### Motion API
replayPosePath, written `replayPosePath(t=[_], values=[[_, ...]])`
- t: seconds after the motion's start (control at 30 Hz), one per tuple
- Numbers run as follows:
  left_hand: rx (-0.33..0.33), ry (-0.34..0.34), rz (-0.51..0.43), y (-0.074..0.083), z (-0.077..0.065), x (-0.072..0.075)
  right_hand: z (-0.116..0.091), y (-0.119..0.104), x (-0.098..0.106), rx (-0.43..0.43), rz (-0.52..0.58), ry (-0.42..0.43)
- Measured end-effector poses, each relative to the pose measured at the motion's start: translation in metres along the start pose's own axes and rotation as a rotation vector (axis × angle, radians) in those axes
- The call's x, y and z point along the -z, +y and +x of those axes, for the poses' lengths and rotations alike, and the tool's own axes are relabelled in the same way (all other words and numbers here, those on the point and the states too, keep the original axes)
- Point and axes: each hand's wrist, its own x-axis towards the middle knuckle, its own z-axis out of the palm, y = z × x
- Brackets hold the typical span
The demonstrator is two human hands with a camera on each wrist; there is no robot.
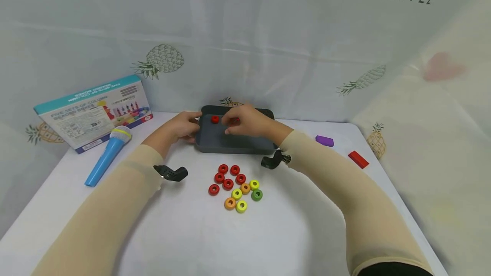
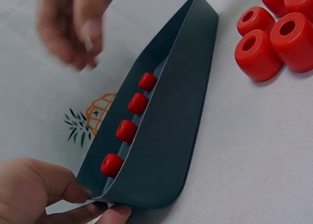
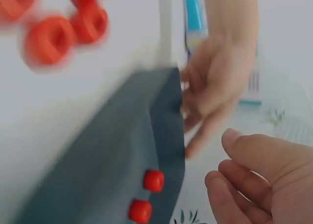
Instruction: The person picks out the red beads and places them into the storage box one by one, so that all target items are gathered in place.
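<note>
A dark grey tray (image 1: 234, 143) stands at the back of the white table. My left hand (image 1: 184, 126) grips its left end, thumb and fingers about the rim in the left wrist view. Several red beads (image 2: 138, 103) stand in a row inside the tray, along its far side. Over the tray hovers my right hand (image 1: 247, 120), its fingers loosely bent; the right wrist view shows nothing between thumb and fingertips, and in the head view this hand hides part of the row. In front of the tray lie several loose red beads (image 1: 228, 184) with holes through them.
Near the red ones are yellow beads (image 1: 241, 206), orange beads (image 1: 230, 203) and one green bead (image 1: 257, 195). A blue toy microphone (image 1: 105, 158) and a printed box (image 1: 96, 114) stand at left. Purple (image 1: 324, 140) and red blocks (image 1: 358, 159) lie at right.
</note>
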Motion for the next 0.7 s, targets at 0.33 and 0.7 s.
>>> replayPosePath(t=[0.33,0.7], values=[[0.008,-0.01,-0.022,-0.008,-0.001,0.001,-0.068,-0.023,-0.043,-0.052,0.147,-0.087],[0.01,-0.016,-0.034,-0.002,0.0,0.003,-0.101,-0.032,-0.078,-0.236,0.096,-0.064]])
